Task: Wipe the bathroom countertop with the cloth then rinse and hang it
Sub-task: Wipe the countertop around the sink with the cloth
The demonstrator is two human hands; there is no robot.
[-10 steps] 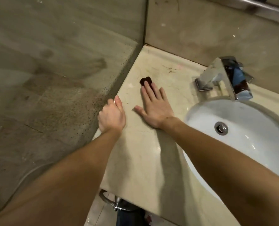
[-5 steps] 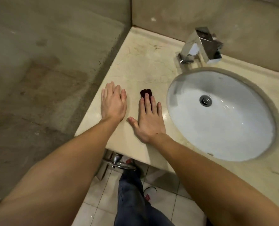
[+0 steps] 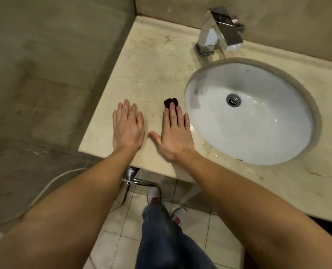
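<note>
A small dark red cloth (image 3: 170, 102) lies on the beige marble countertop (image 3: 151, 61), just left of the sink. My right hand (image 3: 174, 136) lies flat on the counter, and its middle fingertips press down on the near edge of the cloth. Most of the cloth shows beyond the fingertips. My left hand (image 3: 127, 129) rests palm down on the counter to the left, near the counter's left edge, with nothing in it and its fingers slightly apart.
A white oval sink (image 3: 258, 136) with a metal drain (image 3: 233, 100) sits right of my hands. A chrome faucet (image 3: 219, 32) stands behind it. Tiled walls close the left and back sides. Water glistens on the counter near the sink's front rim. My legs stand on the tiled floor below.
My right hand has slid the cloth from the back corner toward the front edge beside the sink. My left hand has opened from a fist at the counter's edge to lie flat.
</note>
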